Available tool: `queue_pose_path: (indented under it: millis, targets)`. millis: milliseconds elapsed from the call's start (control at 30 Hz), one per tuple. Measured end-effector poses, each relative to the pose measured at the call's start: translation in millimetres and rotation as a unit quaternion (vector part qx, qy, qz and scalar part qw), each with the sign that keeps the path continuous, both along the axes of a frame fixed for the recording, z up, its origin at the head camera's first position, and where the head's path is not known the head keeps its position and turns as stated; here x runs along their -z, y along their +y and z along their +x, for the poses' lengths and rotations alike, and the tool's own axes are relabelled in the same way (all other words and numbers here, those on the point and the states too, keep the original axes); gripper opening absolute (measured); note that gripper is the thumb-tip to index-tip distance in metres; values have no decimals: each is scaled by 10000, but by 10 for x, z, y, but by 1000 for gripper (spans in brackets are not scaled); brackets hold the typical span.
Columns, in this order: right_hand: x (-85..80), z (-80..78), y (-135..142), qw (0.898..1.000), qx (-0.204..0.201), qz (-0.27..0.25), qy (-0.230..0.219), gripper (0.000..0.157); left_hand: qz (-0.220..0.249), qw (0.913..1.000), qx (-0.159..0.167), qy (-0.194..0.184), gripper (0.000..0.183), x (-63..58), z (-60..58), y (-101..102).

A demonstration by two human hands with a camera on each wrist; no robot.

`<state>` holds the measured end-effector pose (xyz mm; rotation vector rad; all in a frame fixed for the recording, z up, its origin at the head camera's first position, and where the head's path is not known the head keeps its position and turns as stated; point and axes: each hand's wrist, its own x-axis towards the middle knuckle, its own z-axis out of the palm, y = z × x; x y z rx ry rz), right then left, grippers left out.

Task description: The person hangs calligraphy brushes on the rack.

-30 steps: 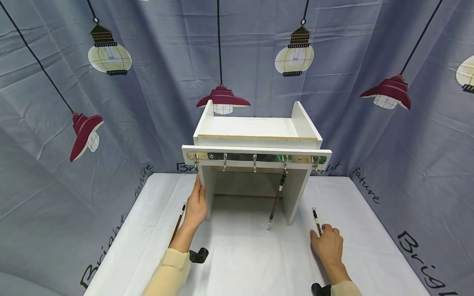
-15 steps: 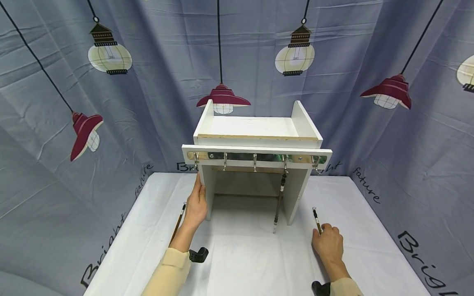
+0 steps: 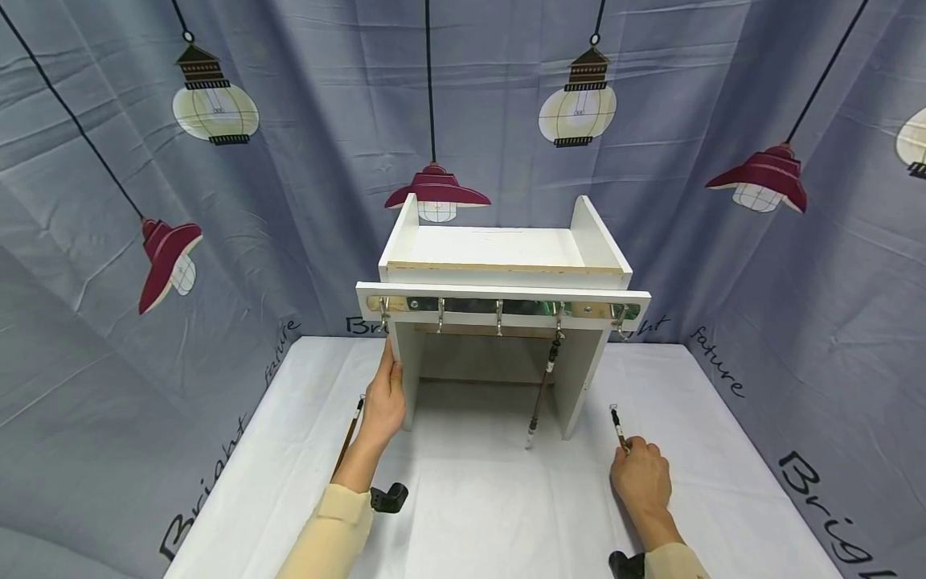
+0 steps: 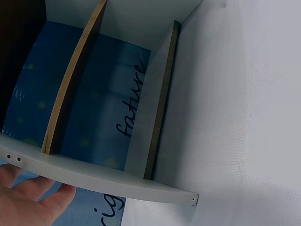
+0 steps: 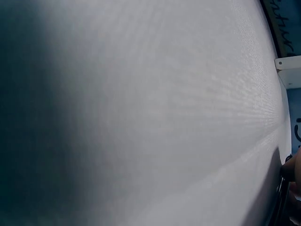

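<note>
A white shelf unit [image 3: 506, 277] stands on the white table, with a rail of metal hooks [image 3: 499, 310] across its front. From one hook at the right hangs a slim calligraphy brush [image 3: 542, 388], its lower end blurred. My left hand [image 3: 383, 402] rests with straight fingers against the unit's left side panel [image 4: 108, 179], below the rail. On the right of the table, my right hand [image 3: 642, 482] pinches another calligraphy brush [image 3: 619, 426], its looped end pointing away from me. Most of this brush is hidden under the hand; the right wrist view shows only fingertips [image 5: 291, 169] at its edge.
A third brush [image 3: 350, 438] lies on the table left of my left forearm. A black wrist mount [image 3: 388, 498] juts from my left wrist. Behind the table [image 3: 477, 515] hangs a grey-blue curtain [image 3: 318, 201] with printed lamps.
My right thumb has drawn in against the brush on the table. The hanging brush swings, right and then back left. My left hand stays against the side panel.
</note>
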<state>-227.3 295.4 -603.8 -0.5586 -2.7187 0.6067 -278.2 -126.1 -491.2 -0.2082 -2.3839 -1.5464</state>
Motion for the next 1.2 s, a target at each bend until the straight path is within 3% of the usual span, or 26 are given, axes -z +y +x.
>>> queue_pose_path:
  millis: [833,1200]
  targets:
    - [-50,79,-3,9995,-187,-147,202,29,50,10000,10,-37,57,19,0,7]
    - [-193,105,-52,9951,-138,-365,913,27,102,9999,5,-74,57,10,5,12]
